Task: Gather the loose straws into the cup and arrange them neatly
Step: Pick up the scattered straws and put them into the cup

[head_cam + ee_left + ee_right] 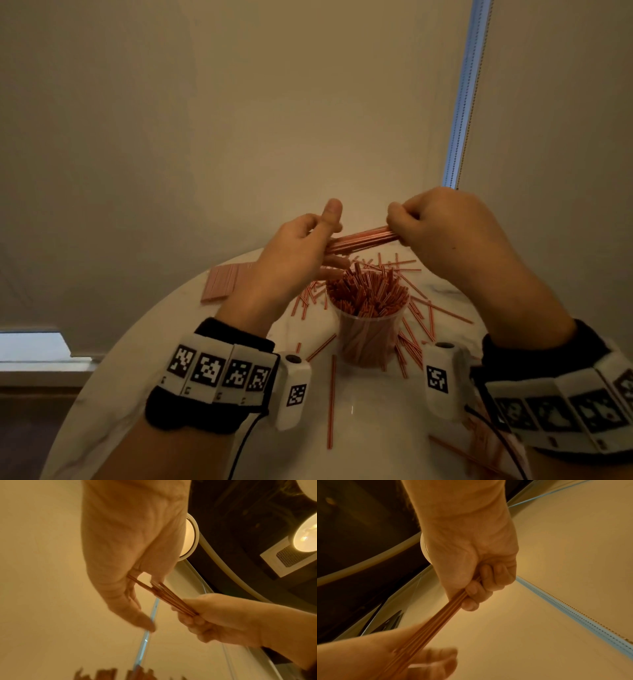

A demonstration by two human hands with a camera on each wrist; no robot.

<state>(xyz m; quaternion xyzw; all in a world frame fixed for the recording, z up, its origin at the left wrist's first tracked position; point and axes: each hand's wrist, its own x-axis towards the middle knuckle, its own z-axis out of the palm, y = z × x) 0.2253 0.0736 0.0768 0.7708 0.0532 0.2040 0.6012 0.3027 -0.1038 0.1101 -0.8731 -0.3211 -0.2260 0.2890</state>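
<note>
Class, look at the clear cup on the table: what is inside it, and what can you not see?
The cup is packed with upright red-striped straws, ends bristling above its rim. The cup's bottom, and whether the straws reach it, cannot be made out.

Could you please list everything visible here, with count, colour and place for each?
Bundle: one, red-and-white striped straws, held in the air above the cup between both hands.
Cup: one, clear, mid-table, packed with upright straws.
Loose straws: many, too many to count, red-and-white, scattered on the table around the cup.
Pack: one, pink, flat on the table's far left.
Table: one, white, round.
Blinds: beige, behind the table.
Wrist bands: two, black with white coded tags, one on each wrist.
Left hand: grips the bundle's left end, thumb raised.
Right hand: grips the bundle's right end, fingers curled round it.
</note>
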